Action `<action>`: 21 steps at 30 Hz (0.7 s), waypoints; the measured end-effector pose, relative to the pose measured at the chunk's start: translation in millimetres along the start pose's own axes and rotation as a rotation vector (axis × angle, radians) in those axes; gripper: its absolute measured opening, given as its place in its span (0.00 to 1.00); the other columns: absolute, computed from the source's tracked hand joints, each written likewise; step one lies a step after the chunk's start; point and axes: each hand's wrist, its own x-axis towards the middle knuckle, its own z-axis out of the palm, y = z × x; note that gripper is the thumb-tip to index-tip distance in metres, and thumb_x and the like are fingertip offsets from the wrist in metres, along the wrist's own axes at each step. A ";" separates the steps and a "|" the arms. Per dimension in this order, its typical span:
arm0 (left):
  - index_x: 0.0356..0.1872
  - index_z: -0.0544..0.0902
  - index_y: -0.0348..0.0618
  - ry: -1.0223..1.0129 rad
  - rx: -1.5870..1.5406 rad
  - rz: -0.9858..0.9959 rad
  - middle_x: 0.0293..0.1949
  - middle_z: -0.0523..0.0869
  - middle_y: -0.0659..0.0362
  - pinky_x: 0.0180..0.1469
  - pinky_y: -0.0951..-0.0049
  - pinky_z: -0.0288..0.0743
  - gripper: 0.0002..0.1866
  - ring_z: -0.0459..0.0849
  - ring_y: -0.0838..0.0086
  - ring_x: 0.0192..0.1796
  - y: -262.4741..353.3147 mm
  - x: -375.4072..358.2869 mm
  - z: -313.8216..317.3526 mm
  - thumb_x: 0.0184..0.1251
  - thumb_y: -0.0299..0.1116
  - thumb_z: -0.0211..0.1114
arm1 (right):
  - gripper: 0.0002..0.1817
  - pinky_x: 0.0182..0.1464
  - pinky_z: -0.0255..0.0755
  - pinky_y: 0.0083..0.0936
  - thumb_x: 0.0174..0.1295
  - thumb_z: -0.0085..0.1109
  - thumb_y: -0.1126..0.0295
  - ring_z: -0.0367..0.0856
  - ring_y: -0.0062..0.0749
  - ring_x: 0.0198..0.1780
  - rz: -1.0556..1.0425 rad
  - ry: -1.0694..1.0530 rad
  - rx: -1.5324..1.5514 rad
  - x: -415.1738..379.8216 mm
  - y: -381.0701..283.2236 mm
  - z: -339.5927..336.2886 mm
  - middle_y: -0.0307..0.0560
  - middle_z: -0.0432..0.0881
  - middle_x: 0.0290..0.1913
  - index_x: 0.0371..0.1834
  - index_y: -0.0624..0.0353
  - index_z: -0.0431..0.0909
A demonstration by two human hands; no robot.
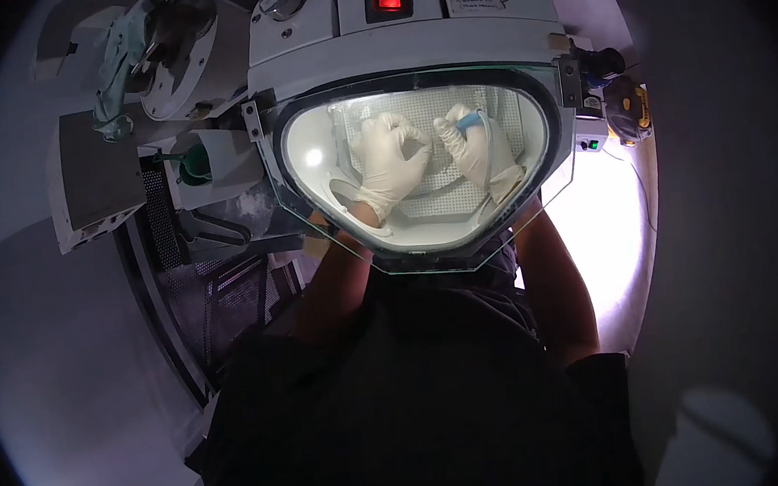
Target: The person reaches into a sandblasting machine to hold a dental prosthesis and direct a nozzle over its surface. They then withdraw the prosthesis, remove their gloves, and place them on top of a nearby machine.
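Both hands wear white gloves and work inside a lit blasting cabinet (277,151), seen through its clear window. My left hand (389,161) is on the left, with thumb and fingers curled into a pinch. What it holds, if anything, is too small to make out. Closed around a blue pen-like handpiece (469,121), my right hand (472,154) faces the left one across a small gap. A pale hose (489,137) runs down from the handpiece beside the right hand. Under the hands lies a white perforated floor grid (432,204).
A lit red switch (388,1) sits on top of the cabinet between two knobs. At the left, a green scoop (195,165) rests in a white bin (227,169). A yellow-and-black object (627,111) stands at the right, near a bright surface (611,242).
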 end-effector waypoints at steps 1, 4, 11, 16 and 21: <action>0.30 0.92 0.58 0.002 0.000 -0.001 0.41 0.85 0.65 0.54 0.54 0.69 0.07 0.81 0.61 0.53 -0.8 -0.9 1.1 0.48 0.36 0.80 | 0.22 0.36 0.75 0.50 0.79 0.57 0.49 0.86 0.62 0.34 -0.003 0.005 0.000 0.0 -0.4 0.1 0.58 0.85 0.28 0.38 0.58 0.80; 0.30 0.91 0.58 0.000 -0.014 -0.003 0.41 0.85 0.65 0.55 0.54 0.68 0.06 0.80 0.61 0.53 0.0 -1.4 0.8 0.49 0.36 0.80 | 0.20 0.33 0.72 0.43 0.79 0.59 0.53 0.83 0.50 0.28 -0.057 0.028 -0.012 -1.1 1.8 2.1 0.55 0.82 0.26 0.38 0.60 0.80; 0.30 0.91 0.52 -0.047 0.003 -0.017 0.42 0.84 0.61 0.57 0.56 0.71 0.07 0.79 0.59 0.52 2.7 0.5 -3.2 0.51 0.33 0.81 | 0.21 0.36 0.77 0.51 0.79 0.57 0.48 0.87 0.62 0.35 -0.029 -0.020 -0.039 -1.3 1.4 0.3 0.57 0.86 0.29 0.41 0.57 0.81; 0.32 0.91 0.50 -0.023 -0.002 -0.010 0.41 0.83 0.60 0.59 0.57 0.72 0.07 0.78 0.60 0.52 5.2 -1.4 -3.0 0.52 0.32 0.81 | 0.21 0.36 0.77 0.51 0.78 0.57 0.49 0.87 0.62 0.35 -0.032 0.007 -0.031 -2.0 3.7 2.6 0.57 0.86 0.29 0.41 0.57 0.81; 0.29 0.91 0.50 -0.043 -0.019 -0.042 0.40 0.85 0.60 0.58 0.58 0.73 0.06 0.81 0.60 0.52 6.2 1.7 -3.5 0.50 0.31 0.81 | 0.22 0.35 0.76 0.50 0.79 0.56 0.47 0.87 0.60 0.33 -0.007 0.015 -0.046 -2.2 4.1 4.0 0.56 0.86 0.28 0.41 0.56 0.81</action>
